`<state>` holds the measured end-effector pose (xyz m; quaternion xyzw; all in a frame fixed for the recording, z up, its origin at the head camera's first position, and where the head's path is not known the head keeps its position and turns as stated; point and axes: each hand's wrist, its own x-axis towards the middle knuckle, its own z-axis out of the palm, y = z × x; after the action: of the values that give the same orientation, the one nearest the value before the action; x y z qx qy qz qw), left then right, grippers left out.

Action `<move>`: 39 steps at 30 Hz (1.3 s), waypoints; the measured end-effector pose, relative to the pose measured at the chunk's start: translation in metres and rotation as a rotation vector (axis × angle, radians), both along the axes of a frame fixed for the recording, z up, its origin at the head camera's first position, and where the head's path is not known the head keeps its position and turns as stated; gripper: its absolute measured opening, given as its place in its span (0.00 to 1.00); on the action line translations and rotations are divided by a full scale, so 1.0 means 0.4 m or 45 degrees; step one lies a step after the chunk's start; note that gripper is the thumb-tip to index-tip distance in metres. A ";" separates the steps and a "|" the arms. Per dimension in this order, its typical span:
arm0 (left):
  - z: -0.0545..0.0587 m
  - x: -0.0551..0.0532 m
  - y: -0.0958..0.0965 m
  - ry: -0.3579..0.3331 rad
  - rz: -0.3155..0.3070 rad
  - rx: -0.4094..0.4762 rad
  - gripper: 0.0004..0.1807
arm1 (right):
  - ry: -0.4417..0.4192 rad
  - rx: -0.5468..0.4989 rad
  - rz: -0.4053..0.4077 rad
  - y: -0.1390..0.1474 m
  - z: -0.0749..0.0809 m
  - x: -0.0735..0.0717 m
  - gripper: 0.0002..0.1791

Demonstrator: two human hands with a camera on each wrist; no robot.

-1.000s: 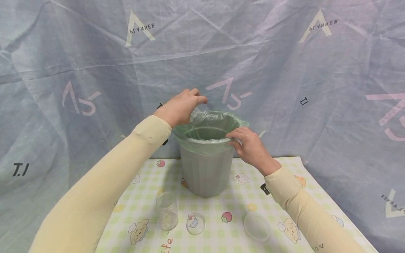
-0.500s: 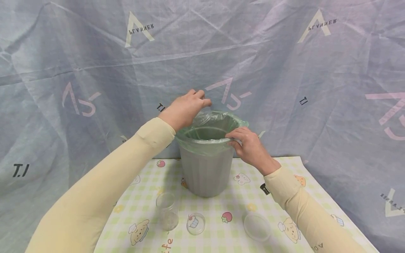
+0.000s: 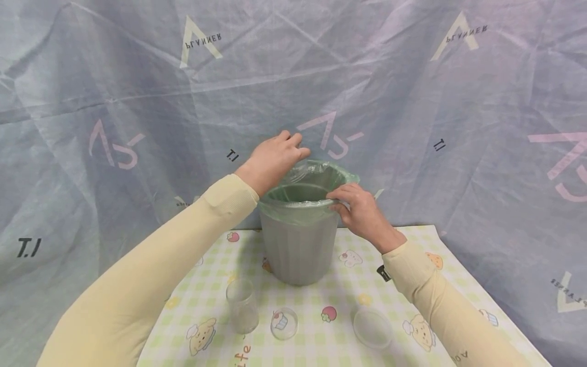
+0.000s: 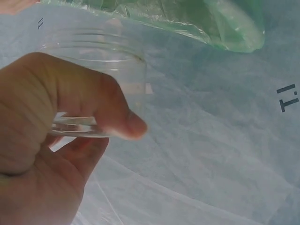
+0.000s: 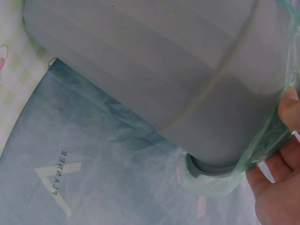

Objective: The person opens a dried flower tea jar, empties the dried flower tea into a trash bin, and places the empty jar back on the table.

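Observation:
A grey trash bin [image 3: 298, 250] stands upright, lined with a thin green plastic bag [image 3: 300, 216] folded over its rim. Above the bin's left side, my left hand [image 3: 273, 159] holds a clear plastic jar [image 4: 131, 72], thumb and fingers at its base. The jar is mostly hidden behind that hand in the head view; the left wrist view shows its threaded mouth towards the bag. My right hand [image 3: 359, 211] grips the near right of the bin's rim, fingers inside and thumb outside, as the right wrist view [image 5: 286, 168] also shows.
A second clear jar [image 3: 243, 308] stands at the front left of the checked tablecloth [image 3: 321, 346]. Beside it lies a small clear round lid [image 3: 284, 325], and a larger clear disc [image 3: 372, 329] lies further right. A grey-blue printed cloth [image 3: 390, 102] hangs close behind the bin.
My left hand has shifted a little to the right over the bin and turned, so the jar that showed past its fingers is now hidden behind it. My right hand stays on the rim.

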<state>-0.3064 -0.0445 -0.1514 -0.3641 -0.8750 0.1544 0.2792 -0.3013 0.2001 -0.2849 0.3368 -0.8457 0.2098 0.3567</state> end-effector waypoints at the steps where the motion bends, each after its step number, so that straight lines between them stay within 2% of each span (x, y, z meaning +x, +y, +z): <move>1: 0.000 0.001 0.001 0.005 -0.001 0.003 0.27 | 0.001 -0.001 -0.001 0.000 0.001 0.000 0.13; 7: 0.000 -0.001 0.004 -0.012 0.010 0.009 0.27 | -0.009 -0.005 0.000 0.000 0.004 0.002 0.13; 13: -0.003 -0.004 -0.003 -0.112 0.062 0.002 0.28 | -0.016 -0.005 0.002 -0.005 0.006 0.003 0.14; 19: 0.005 -0.011 -0.032 -0.291 0.040 0.176 0.39 | -0.018 -0.002 0.008 -0.009 0.006 0.002 0.14; 26: 0.013 -0.028 -0.064 -0.385 0.016 0.318 0.47 | 0.001 -0.003 0.004 -0.007 0.007 0.000 0.14; 33: 0.017 -0.037 -0.081 -0.519 0.073 0.430 0.49 | -0.023 -0.010 0.011 -0.005 0.005 0.002 0.13; 39: 0.021 -0.038 -0.082 -0.553 0.110 0.573 0.52 | -0.022 -0.012 0.000 0.001 0.000 0.000 0.13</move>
<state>-0.3216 -0.0771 -0.1430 -0.2801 -0.9410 -0.1129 0.1525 -0.3014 0.2004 -0.2850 0.3335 -0.8478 0.2167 0.3508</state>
